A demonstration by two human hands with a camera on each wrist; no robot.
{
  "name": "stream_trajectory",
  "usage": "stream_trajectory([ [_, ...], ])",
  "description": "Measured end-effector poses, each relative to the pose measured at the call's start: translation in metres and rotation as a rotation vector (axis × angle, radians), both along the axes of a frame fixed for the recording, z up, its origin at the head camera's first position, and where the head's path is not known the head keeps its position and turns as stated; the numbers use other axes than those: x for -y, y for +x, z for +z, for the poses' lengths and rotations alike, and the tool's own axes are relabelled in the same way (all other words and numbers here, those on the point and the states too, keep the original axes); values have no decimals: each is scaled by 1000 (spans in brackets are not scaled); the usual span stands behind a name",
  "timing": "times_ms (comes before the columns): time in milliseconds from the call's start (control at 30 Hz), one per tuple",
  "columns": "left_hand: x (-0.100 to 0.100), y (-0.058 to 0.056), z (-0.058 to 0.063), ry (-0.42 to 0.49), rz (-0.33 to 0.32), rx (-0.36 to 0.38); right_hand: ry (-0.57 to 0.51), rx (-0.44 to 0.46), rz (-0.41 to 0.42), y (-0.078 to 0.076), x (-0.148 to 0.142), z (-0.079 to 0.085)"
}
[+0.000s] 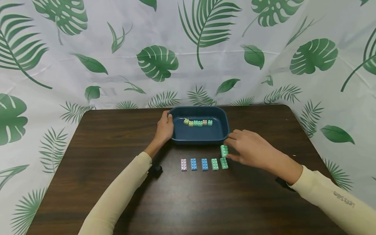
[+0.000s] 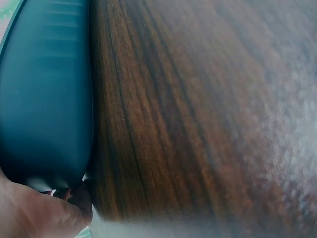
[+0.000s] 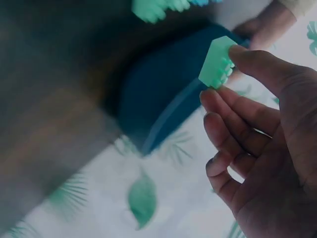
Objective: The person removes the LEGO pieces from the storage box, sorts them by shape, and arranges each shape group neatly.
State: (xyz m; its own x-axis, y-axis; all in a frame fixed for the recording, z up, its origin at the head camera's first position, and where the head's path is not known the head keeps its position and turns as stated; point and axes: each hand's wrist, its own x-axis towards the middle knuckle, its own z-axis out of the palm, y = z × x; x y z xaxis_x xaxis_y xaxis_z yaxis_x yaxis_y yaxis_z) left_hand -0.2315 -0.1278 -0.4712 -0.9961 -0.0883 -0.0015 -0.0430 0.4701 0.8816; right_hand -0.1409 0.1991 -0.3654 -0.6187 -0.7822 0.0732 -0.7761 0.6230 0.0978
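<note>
Cream sleeves (image 1: 117, 192) reach forward over a brown table (image 1: 111, 147), hands apart. Five blocks (image 1: 204, 164) lie in a row. Just beyond, the right hand (image 1: 249, 148), back uppermost, pinches a green block (image 1: 224, 150) between thumb and fingers, near the blue tray (image 1: 199, 142). The left hand (image 1: 165, 127) grips the tray's left end; small blocks (image 1: 195, 123) lie inside.

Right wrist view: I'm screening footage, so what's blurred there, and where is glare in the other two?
Right wrist: tray and table blurred, the pinched green brick sharper; left wrist: pale glare over the table at frame right; head: softer sheen below the row of bricks.
</note>
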Motion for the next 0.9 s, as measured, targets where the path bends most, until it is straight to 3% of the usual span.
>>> stream_trajectory([
  [200,1,-3,2,8,-10,14,26,54,-59,15,-23,-23],
  [333,2,-17,-14,-14,-9,2,43,89,-81,17,-31,-35],
  [467,4,-24,-25,-31,-7,-4,35,111,-79,17,-35,-43],
  [900,6,-11,-10,1,-3,36,26,79,-63,15,-37,-53],
])
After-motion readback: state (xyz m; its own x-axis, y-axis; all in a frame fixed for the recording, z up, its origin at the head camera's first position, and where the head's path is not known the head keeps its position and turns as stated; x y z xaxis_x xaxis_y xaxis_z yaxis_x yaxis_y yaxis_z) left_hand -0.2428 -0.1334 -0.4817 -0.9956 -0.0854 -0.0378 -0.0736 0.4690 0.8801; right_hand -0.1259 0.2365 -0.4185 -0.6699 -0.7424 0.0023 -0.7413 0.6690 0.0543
